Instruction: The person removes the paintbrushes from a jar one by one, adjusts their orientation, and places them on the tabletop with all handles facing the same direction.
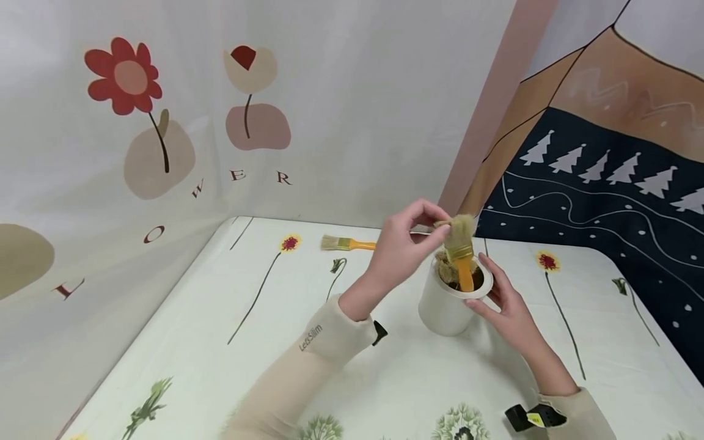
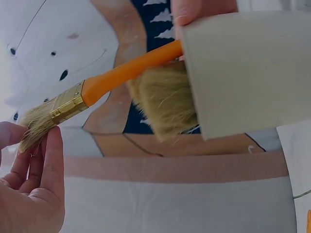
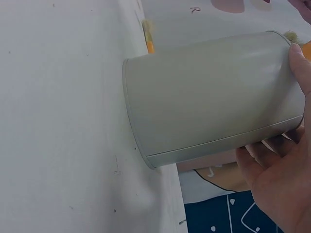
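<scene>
My left hand (image 1: 398, 244) pinches the pale bristles of a paintbrush (image 1: 464, 272). Its orange handle points down into the mouth of a white cylindrical pot (image 1: 447, 310), and the metal band shows above the rim. My right hand (image 1: 508, 308) grips the pot near its rim from the right, thumb in front; the right wrist view shows the fingers (image 3: 255, 160) curled around its side. Another brush's bristles (image 2: 165, 99) stick out of the pot beside the handle. The handle's lower end is hidden inside.
Another orange-handled paintbrush (image 1: 348, 244) lies on the table behind the left hand, its handle end partly hidden. A white cloth printed with flowers covers the table (image 1: 264, 366). Printed curtains (image 1: 352, 110) hang along its back and right side.
</scene>
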Demonstrator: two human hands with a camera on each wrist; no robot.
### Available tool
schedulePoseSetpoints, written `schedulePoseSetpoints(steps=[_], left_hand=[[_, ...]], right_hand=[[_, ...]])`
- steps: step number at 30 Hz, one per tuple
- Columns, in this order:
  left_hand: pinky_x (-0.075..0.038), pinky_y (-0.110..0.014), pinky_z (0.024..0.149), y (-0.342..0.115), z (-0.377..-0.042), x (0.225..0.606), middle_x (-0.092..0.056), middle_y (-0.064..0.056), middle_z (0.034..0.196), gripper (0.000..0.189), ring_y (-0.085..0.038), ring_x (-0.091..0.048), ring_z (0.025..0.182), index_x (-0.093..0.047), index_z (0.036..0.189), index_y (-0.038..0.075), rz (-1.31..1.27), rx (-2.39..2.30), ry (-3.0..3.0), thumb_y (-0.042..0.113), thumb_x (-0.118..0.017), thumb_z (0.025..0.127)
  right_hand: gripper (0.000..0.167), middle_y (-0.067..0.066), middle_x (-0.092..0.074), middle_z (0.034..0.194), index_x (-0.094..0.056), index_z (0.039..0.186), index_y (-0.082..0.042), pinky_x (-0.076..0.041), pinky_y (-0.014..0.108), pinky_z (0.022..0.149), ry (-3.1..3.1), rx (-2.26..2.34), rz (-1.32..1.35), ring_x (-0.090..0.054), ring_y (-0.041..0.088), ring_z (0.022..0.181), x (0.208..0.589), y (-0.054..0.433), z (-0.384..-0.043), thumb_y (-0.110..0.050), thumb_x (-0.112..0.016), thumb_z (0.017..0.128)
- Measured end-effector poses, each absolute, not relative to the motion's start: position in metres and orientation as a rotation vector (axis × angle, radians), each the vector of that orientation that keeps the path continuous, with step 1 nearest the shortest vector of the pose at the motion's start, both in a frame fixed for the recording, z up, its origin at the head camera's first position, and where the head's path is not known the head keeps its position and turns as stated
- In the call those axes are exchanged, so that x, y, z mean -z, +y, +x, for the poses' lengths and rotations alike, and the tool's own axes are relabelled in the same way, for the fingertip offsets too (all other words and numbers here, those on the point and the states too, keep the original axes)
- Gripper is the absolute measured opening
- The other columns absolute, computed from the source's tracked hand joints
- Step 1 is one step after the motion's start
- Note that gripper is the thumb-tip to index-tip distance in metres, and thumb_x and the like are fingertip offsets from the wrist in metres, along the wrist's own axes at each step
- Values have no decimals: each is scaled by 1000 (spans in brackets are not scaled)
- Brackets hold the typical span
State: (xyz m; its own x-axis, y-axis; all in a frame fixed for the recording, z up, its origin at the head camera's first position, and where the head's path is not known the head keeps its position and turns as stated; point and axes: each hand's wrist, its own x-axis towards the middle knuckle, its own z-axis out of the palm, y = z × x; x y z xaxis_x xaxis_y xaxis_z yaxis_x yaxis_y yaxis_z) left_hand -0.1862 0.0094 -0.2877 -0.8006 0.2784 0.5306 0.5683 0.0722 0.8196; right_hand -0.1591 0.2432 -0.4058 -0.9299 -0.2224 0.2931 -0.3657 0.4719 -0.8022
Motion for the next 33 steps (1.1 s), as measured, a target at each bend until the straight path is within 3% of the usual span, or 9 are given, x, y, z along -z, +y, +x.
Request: schedulePoseSetpoints(steps=[3,7,13,22,33], left_hand=[[-62,-26,81,-2,-189,284,-66,-16,106,11,-16,-66,95,-62,105,-1,-791,1923,-2045,5,-63,96],[-63,-32,79,-18,-194,279,-63,-16,105,11,-11,-62,91,-59,104,-6,-713,2051,-1946,2,-61,96],[-61,-24,78,-45,-199,275,-61,-3,104,13,-9,-63,88,-57,107,-5,-599,2111,-1892,3,-59,98],[-60,-24,88,-84,-213,286,-58,-1,108,4,-14,-64,105,-54,101,8,-293,2264,-1784,7,-58,100],[-57,-28,97,-113,-233,322,-55,-2,105,3,-20,-60,118,-53,101,7,-7,2366,-1671,8,-56,101]], right_hand=[[84,17,-26,164,-18,160,-21,-32,-5,97,-2556,-1454,524,-30,-25,126,406,243,-159,-11,-69,94],[84,15,-26,164,-18,160,-22,-32,-5,97,-2576,-1441,508,-32,-19,131,405,242,-159,-13,-69,95],[83,17,-26,164,-18,160,-21,-31,-5,97,-2567,-1453,511,-29,-26,126,405,242,-159,-12,-68,95],[83,19,-26,163,-20,160,-20,-32,-5,97,-2535,-1460,544,-29,-26,127,407,243,-161,-9,-68,94],[83,22,-26,162,-20,160,-17,-32,-5,98,-2513,-1472,567,-30,-24,128,407,243,-162,-6,-68,93]])
